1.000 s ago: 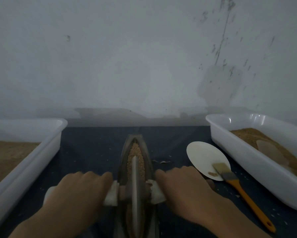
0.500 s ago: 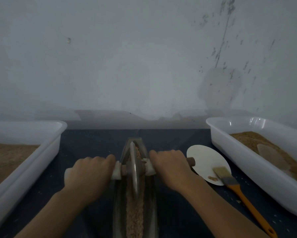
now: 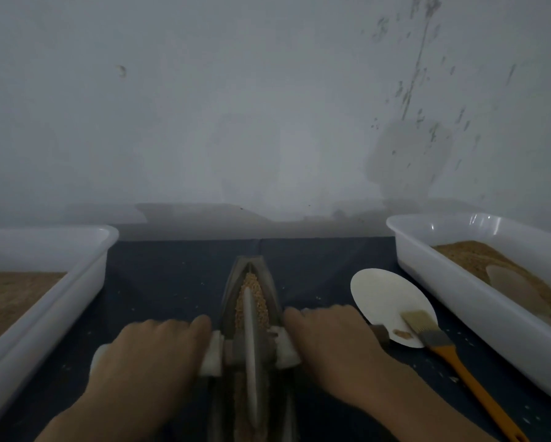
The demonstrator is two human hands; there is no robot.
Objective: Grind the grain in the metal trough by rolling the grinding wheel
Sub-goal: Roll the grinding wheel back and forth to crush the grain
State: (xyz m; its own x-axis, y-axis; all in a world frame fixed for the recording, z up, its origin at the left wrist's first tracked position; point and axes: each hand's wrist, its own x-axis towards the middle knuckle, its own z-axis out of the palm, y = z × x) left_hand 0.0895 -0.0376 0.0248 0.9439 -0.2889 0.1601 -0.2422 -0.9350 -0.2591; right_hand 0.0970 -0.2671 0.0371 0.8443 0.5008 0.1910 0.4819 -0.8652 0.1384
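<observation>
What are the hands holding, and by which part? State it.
Both hold the grinding wheel by its axle handle: left hand grips the left end, right hand the right end, either side of the metal trough.

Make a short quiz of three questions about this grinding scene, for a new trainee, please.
1. True or false: both hands grip the handles of the grinding wheel.
2. Where does the brush lie? A) in the left tray B) on the cloth, its bristles over the paper disc C) in the metal trough
3. Fill in: whole grain shows at the ___ end of the trough.

Key: 1 true: left hand, right hand. 2 B. 3 far.
</observation>
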